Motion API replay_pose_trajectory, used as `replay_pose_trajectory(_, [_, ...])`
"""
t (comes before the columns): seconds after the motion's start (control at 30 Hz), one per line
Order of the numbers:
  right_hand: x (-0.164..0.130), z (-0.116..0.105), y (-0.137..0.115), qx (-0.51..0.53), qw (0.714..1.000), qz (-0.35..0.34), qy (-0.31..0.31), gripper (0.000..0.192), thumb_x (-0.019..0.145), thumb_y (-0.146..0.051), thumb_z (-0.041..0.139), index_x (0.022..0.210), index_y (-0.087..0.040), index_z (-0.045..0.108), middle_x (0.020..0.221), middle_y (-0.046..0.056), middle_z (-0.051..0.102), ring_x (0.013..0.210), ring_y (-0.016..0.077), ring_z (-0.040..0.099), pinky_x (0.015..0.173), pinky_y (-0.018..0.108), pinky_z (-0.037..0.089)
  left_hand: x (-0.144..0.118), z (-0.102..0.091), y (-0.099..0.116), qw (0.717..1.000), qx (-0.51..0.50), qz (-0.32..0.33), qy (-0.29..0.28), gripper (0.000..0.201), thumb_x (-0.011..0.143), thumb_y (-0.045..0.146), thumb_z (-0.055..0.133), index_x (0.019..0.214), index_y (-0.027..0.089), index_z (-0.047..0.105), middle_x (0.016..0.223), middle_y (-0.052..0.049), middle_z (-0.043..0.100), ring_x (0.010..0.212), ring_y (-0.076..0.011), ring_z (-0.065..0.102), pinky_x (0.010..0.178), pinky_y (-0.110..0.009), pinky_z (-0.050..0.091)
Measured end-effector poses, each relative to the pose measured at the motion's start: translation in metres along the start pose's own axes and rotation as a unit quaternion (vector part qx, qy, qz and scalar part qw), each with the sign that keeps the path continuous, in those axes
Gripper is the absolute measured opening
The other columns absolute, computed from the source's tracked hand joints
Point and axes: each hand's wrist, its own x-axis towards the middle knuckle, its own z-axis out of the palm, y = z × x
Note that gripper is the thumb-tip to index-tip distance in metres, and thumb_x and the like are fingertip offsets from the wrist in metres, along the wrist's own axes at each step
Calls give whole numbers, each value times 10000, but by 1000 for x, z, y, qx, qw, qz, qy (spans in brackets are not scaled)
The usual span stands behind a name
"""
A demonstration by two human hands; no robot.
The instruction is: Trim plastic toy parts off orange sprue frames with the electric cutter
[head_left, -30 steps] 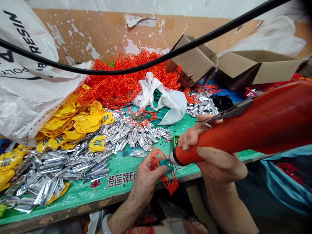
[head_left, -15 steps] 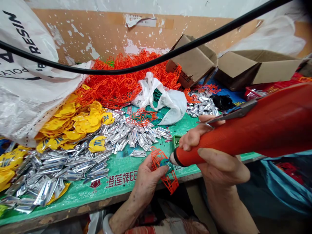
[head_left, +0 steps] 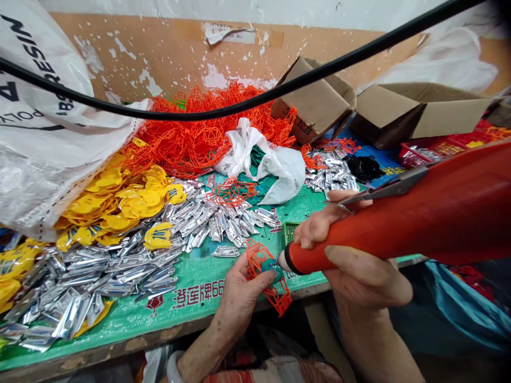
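Between the thumb and fingers of my left hand (head_left: 243,287) is an orange plastic frame (head_left: 281,299), tilted over the table's front edge. A small teal plastic piece (head_left: 270,267) sits in the frame under my left thumb. My right hand (head_left: 355,266) is wrapped round a red electric screwdriver (head_left: 383,229), with fingers near its metal lever (head_left: 393,185). The screwdriver's tip meets the teal piece; whether a screw is there is hidden. Just behind the tip stands a small green basket (head_left: 289,233).
Silver strips (head_left: 131,266) and yellow plastic pieces (head_left: 120,197) lie in heaps at left, below a white sack (head_left: 51,143). Behind are piled orange frames (head_left: 191,138), a white plastic bag (head_left: 279,165) and cardboard boxes (head_left: 319,101). A black cable (head_left: 223,113) hangs across the view.
The screwdriver's rear end has tilted slightly downward, showing more of the red baskets behind it. My left hand and the orange frame stay almost in place, and the tip remains at the teal piece.
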Motion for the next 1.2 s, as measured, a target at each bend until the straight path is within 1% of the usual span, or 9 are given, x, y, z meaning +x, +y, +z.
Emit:
replay_pose_trajectory(0.13, [-2, -1, 1, -7, 1000, 1, 3, 425, 709, -300, 808, 1099, -294, 640, 708, -24, 612, 601, 162, 583, 627, 377, 518, 0, 0, 0, 1000, 1, -1, -4, 438, 671, 177, 815, 1092, 179, 694, 990, -29, 767, 827, -147, 659, 769, -238, 518])
replay_pose_trajectory(0.27, [-2, -1, 2, 5, 1000, -4, 4, 415, 707, -281, 810, 1089, -291, 649, 702, -25, 612, 597, 159, 583, 628, 369, 520, 1, -1, -2, 1000, -18, -5, -10, 482, 657, 162, 829, 1117, 199, 691, 961, -15, 773, 818, -147, 666, 776, -245, 536])
replay_pose_trajectory(0.37, [-1, 0, 1, 9, 1000, -3, 8, 416, 695, -289, 820, 1077, -291, 655, 696, -26, 617, 596, 160, 586, 628, 369, 524, 1, -2, -2, 1000, -25, -13, -10, 464, 638, 165, 840, 1082, 186, 706, 891, -11, 766, 733, -140, 656, 690, -233, 547])
replay_pose_trajectory(0.47, [0, 0, 1, 13, 1000, -6, 14, 345, 689, -291, 823, 996, -296, 666, 694, -27, 618, 590, 159, 587, 621, 369, 521, 1, -1, -2, 999, -29, -14, -4, 440, 616, 160, 847, 1038, 164, 721, 830, -12, 752, 675, -132, 640, 636, -223, 544])
replay_pose_trajectory(0.57, [-1, 0, 2, 21, 1000, -5, 13, 284, 691, -270, 816, 928, -295, 660, 700, -27, 622, 592, 160, 593, 611, 371, 523, 0, 1, -1, 999, -38, -10, 3, 456, 613, 146, 842, 1053, 158, 721, 869, -29, 758, 713, -139, 653, 669, -224, 547])
replay_pose_trajectory(0.8, [-6, -1, 9, 41, 999, 22, 1, 432, 685, -253, 804, 1070, -274, 609, 717, -26, 634, 612, 160, 600, 605, 355, 527, -1, -1, -5, 999, -42, -23, 5, 451, 620, 159, 837, 1052, 156, 707, 850, -29, 748, 641, -127, 628, 569, -213, 526])
replay_pose_trajectory(0.9, [-7, -2, 11, 35, 999, 33, -3, 434, 689, -271, 803, 1072, -272, 597, 718, -29, 636, 611, 161, 601, 615, 362, 524, -1, -2, -6, 999, -40, -22, -2, 406, 630, 159, 828, 1019, 143, 713, 834, -32, 742, 661, -135, 631, 607, -227, 533])
replay_pose_trajectory(1.07, [-9, -4, 12, 42, 998, 38, -18, 417, 704, -254, 783, 1071, -278, 587, 717, -42, 622, 605, 150, 593, 617, 351, 512, 0, -4, -9, 999, -36, -6, -20, 400, 660, 151, 812, 1047, 158, 716, 872, -25, 740, 747, -145, 642, 734, -250, 534])
replay_pose_trajectory(1.2, [-10, -3, 14, 24, 999, 36, -20, 411, 700, -230, 749, 1067, -276, 569, 696, -45, 598, 594, 145, 576, 609, 333, 491, 1, -6, -9, 999, -30, -14, -19, 418, 652, 156, 822, 1056, 168, 715, 838, -10, 726, 685, -133, 621, 710, -263, 541])
